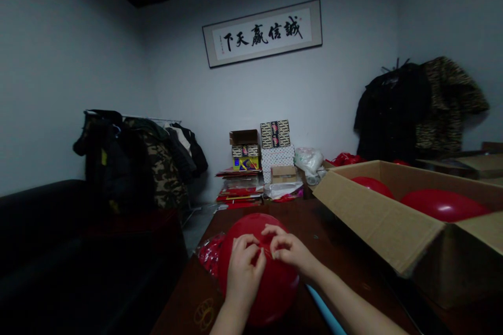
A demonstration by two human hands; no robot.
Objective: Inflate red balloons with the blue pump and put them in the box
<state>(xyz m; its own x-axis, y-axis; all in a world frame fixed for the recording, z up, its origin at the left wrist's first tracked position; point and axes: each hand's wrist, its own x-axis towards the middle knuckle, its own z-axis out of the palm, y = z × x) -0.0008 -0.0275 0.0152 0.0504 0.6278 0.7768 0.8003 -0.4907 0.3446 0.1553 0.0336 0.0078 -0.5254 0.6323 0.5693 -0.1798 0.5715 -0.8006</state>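
A round, inflated red balloon (277, 293) rests on the dark brown table in front of me. My left hand (244, 269) lies over its near left side, thumb and fingertips pinched together at what looks like the balloon's neck. From the right, my right hand (291, 251) meets it with curled, closed fingers. A thin strand seems to run between the two sets of fingertips, but it is too small to name. Behind the balloon on the left is a clear plastic bag of red deflated balloons (210, 254). Several thin yellowish loops, like rubber bands (204, 314), lie near the left edge.
An open cardboard box (365, 214) with inflated red balloons (444, 205) stands on the right. A light-blue strip (324, 310) lies beneath my right forearm. Stacked boxes (277, 159) and red packets (239, 196) are at the far end. A black sofa (43, 204) is left.
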